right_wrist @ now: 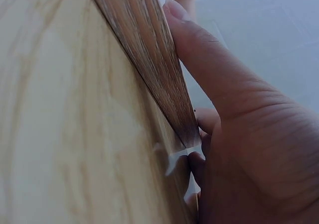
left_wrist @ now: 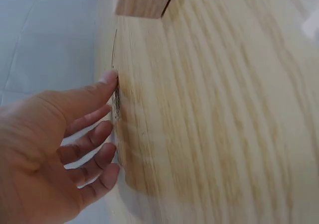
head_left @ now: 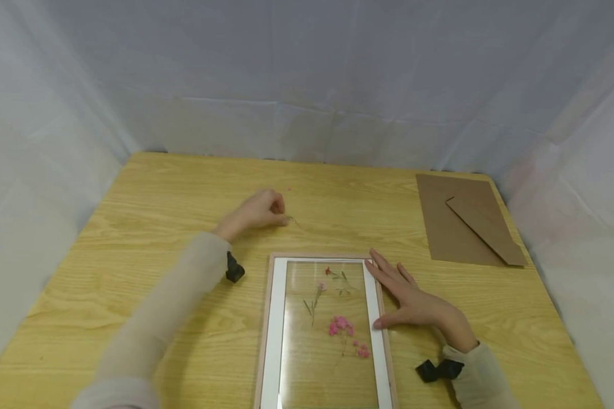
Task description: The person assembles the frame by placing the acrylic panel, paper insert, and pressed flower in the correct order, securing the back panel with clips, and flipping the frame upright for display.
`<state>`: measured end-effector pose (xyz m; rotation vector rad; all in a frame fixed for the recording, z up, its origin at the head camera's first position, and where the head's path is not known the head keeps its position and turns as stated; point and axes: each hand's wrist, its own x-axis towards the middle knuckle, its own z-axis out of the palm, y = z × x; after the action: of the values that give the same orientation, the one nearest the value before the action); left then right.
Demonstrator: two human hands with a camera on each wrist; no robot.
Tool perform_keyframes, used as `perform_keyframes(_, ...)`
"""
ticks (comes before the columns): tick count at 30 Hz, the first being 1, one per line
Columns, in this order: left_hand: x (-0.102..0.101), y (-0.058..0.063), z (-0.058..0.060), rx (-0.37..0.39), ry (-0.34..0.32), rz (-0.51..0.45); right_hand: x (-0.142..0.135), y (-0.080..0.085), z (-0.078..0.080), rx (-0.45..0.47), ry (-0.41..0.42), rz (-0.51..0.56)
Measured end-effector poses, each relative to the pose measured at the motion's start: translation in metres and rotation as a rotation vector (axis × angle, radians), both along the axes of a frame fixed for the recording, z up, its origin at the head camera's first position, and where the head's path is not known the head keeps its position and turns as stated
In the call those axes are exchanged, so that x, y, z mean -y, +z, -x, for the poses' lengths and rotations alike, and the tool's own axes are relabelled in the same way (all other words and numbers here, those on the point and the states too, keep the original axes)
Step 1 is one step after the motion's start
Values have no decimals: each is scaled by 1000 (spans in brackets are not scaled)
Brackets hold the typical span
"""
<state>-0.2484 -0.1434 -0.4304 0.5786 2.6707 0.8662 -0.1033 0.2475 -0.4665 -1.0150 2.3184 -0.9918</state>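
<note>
A picture frame point(head_left: 268, 318) with a pale wood rim, white border and clear pane lies on the table. Pressed flowers rest on the pane: a pink cluster point(head_left: 341, 324), smaller pink blooms point(head_left: 362, 351), a pink flower with a stem point(head_left: 316, 295) and a small red flower point(head_left: 328, 271). Beyond the frame's far left corner, my left hand point(head_left: 256, 212) pinches a thin dried sprig point(head_left: 293, 220) between thumb and finger, low over the tabletop. My right hand point(head_left: 414, 301) rests on the frame's right edge with fingers extended; its thumb touches the white border.
A brown backing board point(head_left: 435, 227) with a folding stand point(head_left: 483, 230) lies at the far right of the wooden table point(head_left: 133, 227). Beyond the left hand is a tiny pink speck point(head_left: 289, 189). White sheets point(head_left: 307, 68) hang around the table's back and sides.
</note>
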Motion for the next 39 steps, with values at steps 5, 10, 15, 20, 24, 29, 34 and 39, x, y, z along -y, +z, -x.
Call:
perform_keyframes(5,-6,3,-5,49,33,-15,0,-1,0,-2,-2,4)
perform_keyframes(10,-8,4,-7,60,53,-25,0,-2,1,-14,-2,-1)
perform_keyframes(15,-5,2,-6,53,68,-86,1,0,0,-8,-5,-7)
perform_keyframes(20,-1,2,-5,78,81,-160,0,0,0,-4,-7,-9)
perform_keyframes(24,0,12,-7,89,73,-185,0,-1,0,-12,-7,-11)
perform_keyframes(29,0,28,-14,96,54,-201,0,-2,0,-24,-5,-13)
perform_keyframes(34,-5,40,-30,82,-34,-255,-1,-2,1,-26,3,-9)
perform_keyframes(39,-15,50,-56,61,-161,-301,-2,-3,3,-22,5,-6)
